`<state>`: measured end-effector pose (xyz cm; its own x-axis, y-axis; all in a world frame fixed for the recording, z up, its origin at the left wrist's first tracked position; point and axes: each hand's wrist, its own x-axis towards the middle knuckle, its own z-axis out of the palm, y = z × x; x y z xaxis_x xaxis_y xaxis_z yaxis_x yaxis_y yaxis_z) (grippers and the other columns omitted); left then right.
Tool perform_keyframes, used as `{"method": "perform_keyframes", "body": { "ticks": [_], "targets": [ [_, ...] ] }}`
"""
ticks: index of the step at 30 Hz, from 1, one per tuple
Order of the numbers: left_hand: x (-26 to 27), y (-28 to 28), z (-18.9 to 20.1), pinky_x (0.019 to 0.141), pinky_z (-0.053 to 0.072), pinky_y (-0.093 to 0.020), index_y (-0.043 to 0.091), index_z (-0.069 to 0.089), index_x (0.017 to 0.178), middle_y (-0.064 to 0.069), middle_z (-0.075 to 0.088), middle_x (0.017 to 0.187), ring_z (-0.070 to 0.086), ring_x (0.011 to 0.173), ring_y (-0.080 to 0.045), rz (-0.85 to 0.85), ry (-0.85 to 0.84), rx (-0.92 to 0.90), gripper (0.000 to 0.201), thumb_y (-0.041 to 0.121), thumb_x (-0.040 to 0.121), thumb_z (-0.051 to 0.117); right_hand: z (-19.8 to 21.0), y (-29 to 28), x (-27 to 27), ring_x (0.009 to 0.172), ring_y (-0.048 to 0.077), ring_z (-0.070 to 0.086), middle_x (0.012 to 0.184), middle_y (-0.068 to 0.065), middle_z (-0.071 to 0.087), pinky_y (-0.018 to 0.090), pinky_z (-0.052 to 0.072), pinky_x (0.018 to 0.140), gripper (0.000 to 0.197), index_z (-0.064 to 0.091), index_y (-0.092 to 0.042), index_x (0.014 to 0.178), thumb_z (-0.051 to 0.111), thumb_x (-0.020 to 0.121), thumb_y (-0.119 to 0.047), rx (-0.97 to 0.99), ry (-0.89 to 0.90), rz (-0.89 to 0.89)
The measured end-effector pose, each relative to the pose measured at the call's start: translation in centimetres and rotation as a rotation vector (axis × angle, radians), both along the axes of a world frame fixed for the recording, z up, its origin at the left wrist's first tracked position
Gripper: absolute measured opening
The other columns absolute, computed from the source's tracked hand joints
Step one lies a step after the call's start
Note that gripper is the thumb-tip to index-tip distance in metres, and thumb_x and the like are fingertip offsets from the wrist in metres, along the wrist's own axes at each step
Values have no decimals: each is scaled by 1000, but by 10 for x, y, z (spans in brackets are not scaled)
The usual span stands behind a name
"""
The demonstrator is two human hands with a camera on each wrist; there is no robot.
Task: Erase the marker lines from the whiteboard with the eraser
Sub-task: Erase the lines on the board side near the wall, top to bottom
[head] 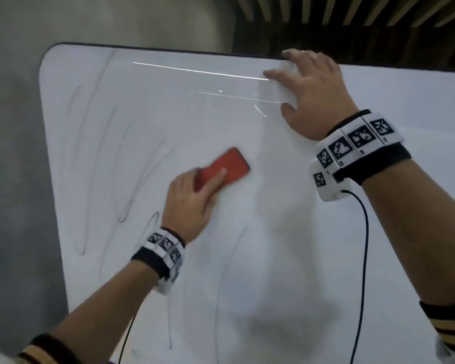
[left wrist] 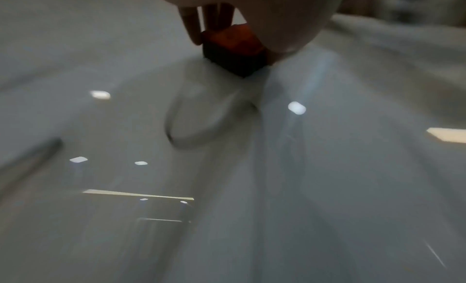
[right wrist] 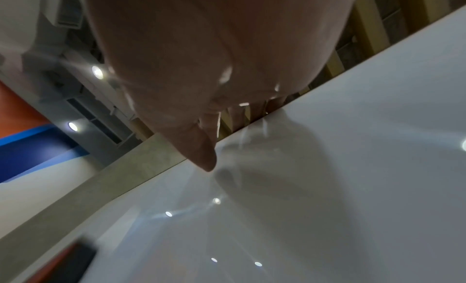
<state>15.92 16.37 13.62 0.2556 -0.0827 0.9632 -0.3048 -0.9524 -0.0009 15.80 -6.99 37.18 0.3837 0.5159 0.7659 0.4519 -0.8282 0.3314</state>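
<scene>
A white whiteboard (head: 286, 232) fills the head view, with thin dark marker lines (head: 121, 179) curving over its left half and lower middle. My left hand (head: 195, 198) grips a red eraser (head: 227, 165) flat against the board near its middle; the eraser is blurred. In the left wrist view the eraser (left wrist: 234, 48) shows a red top and dark felt base between my fingers (left wrist: 194, 24), with a looped marker line (left wrist: 176, 131) just below it. My right hand (head: 310, 93) rests flat on the board at its top edge, fingers spread.
A grey wall (head: 16, 179) lies beyond the board's left edge, and dark wooden slats (head: 352, 24) stand behind its top edge. A black cable (head: 363, 258) runs from my right wristband down over the board. Ceiling lights reflect on the glossy surface (head: 200, 72).
</scene>
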Motion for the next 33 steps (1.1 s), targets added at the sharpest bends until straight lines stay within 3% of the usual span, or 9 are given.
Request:
{"method": "perform_keyframes", "body": {
  "ticks": [3, 5, 10, 13, 18, 20, 23, 28, 33],
  "targets": [
    [18, 42, 60, 96, 45, -49, 29, 41, 154, -23, 51, 119, 50, 102, -39, 134, -30, -555, 58, 29, 99, 57, -5, -9, 2, 148, 34, 26, 160, 10, 32, 46, 8, 125, 61, 45, -29, 149, 64, 92, -30, 12, -52, 9],
    [23, 30, 64, 96, 45, -48, 31, 37, 156, -21, 49, 119, 48, 103, -37, 174, -27, -689, 58, 33, 100, 52, -8, -8, 3, 148, 35, 27, 159, 12, 32, 48, 8, 125, 63, 45, -28, 149, 67, 90, -36, 15, -64, 12],
    [-9, -68, -29, 96, 45, -47, 33, 40, 152, -18, 51, 126, 49, 106, -34, 47, 37, -248, 56, 28, 100, 58, -18, 7, 6, 151, 39, 19, 161, 15, 27, 52, 2, 127, 71, 42, -29, 151, 71, 87, -44, 69, -89, -35],
    [-8, -46, -34, 95, 46, -47, 35, 40, 150, -19, 54, 128, 52, 108, -34, 32, 11, -65, 53, 31, 100, 57, -24, 16, 6, 153, 39, 16, 162, 15, 26, 52, 2, 127, 71, 43, -30, 150, 71, 86, -42, 128, -88, -31],
    [25, 82, 48, 101, 42, -48, 31, 39, 155, -27, 49, 120, 50, 108, -43, 169, -21, -776, 59, 31, 100, 59, -20, 12, 4, 150, 36, 23, 158, 12, 33, 49, 7, 127, 68, 48, -30, 145, 75, 84, -39, 161, -81, -23],
    [33, 114, 64, 102, 42, -51, 32, 35, 157, -27, 48, 125, 49, 114, -45, 259, 31, -913, 60, 32, 101, 55, -21, 15, 2, 149, 36, 25, 156, 13, 35, 50, 8, 126, 68, 49, -30, 144, 76, 83, -39, 174, -91, -29],
    [31, 89, 46, 94, 44, -54, 29, 38, 156, -27, 50, 125, 51, 108, -44, 253, -23, -701, 57, 31, 100, 50, -21, 35, -2, 146, 40, 28, 153, 15, 37, 54, 11, 125, 68, 48, -29, 144, 75, 82, -36, 261, -99, -75],
    [14, 61, 14, 100, 42, -47, 33, 48, 149, -19, 52, 135, 51, 115, -37, 54, -47, -79, 53, 24, 98, 61, -14, 119, -4, 145, 37, 31, 153, 13, 39, 55, 12, 125, 74, 40, -26, 151, 72, 84, -32, 208, -60, -39],
    [37, 164, 99, 90, 48, -50, 29, 42, 153, -22, 53, 125, 53, 104, -39, 183, -70, -367, 56, 30, 99, 55, -6, 174, 12, 151, 36, 21, 161, 13, 29, 53, 6, 125, 79, 31, -29, 156, 68, 87, -39, 139, 17, -38]
  ]
}}
